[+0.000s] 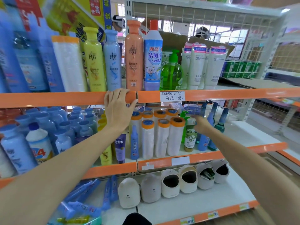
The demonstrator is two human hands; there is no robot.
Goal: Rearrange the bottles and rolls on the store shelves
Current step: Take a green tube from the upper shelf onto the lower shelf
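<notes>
Head view: two bare arms reach into orange-edged store shelves.
L hand [119,109]: fingers curled over top of upper shelf edge [68,99], thumb under it, gripping at the joint between two shelf sections.
R hand [202,125]: blurred, fingers on the top of a green-label bottle [190,135] on the mid shelf; can't tell how firmly it's closed.
Rolls [162,137]: between the hands, below L hand; 7 orange-capped white rolls upright in two rows, packed touching. 1 more roll [69,64] up-left of L hand.
Bottles above L hand: yellow [94,62], pale blue [112,62], orange [134,59], blue-white cleaner [152,59], green pump [172,72]; 5 in a row, close to the edge.
Tubes [209,67]: 3 or 4 white, above R hand.
Beyond R hand: 3 slim blue/green bottles [211,127], then bare white shelf [253,132], open room.
Left of L arm: dense blue-capped bottles [48,127], too blurred to count.
Below arms: 6 slippers [170,184] in a row.
</notes>
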